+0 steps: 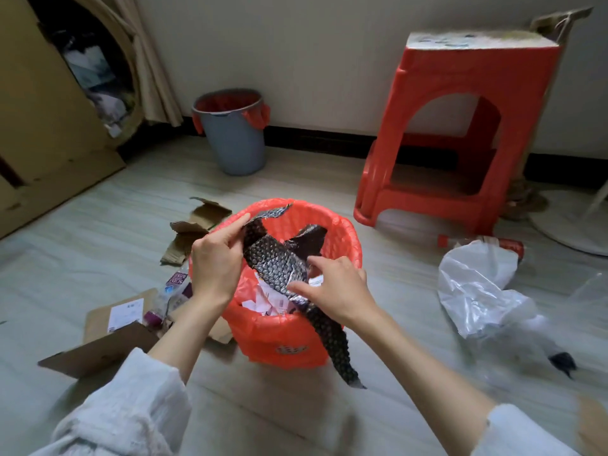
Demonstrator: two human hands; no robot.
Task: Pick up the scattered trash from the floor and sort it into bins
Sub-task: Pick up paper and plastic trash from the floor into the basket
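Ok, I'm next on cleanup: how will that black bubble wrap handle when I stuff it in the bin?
Probably floppy: the bubble wrap droops over the bin rim and hangs down its side. Likely light, since the left hand lifts one end by a pinch. It may spring back out, so press it down.

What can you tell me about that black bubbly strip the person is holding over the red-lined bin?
The black bubble wrap is a long, crumpled, glossy plastic strip covered in small bubbles. It drapes across the bin with the red liner: its upper end is pinched by the left hand, its middle is held by the right hand, and its tail hangs over the near rim, down the outside. Below it lie white paper scraps.
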